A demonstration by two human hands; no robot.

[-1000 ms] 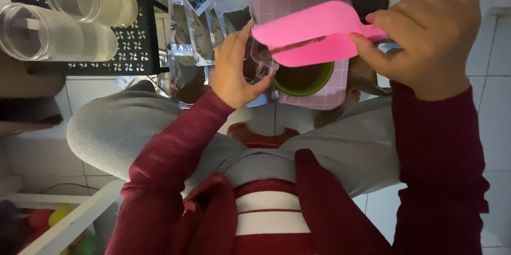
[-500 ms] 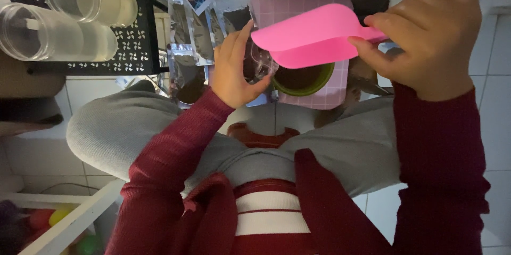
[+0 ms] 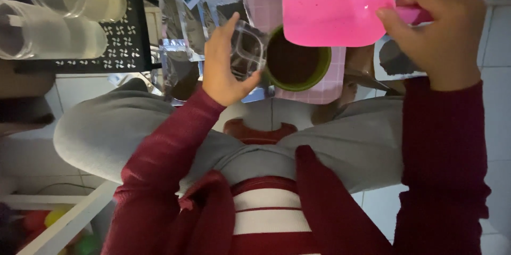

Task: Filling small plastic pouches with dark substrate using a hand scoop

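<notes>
Since half a second ago the pink scoop (image 3: 334, 14) sits slightly higher and flatter over the green pot (image 3: 296, 63), its blade less dipped toward the soil, while the left hand (image 3: 226, 66) keeps its place at the pot's rim. Right hand (image 3: 436, 34) is closed on the scoop's handle at about 2 o'clock in the view; the scoop's long axis runs nearly level, handle at 3 o'clock, blade pointing to 9 o'clock and covering the pot's upper rim. Beneath it the pot, filled with dark soil, stands on a pink checked mat (image 3: 314, 87) between the person's grey-clad knees. Left hand is wrapped around a small clear plastic container (image 3: 247, 50), held tilted just beside the pot at its 9 o'clock side, touching or nearly touching the rim; I cannot tell which. That hand is the nearer of the two to the pot. Clear empty cups (image 3: 58, 15) lie on a black perforated crate (image 3: 120, 36) at 10 o'clock, well apart.
</notes>
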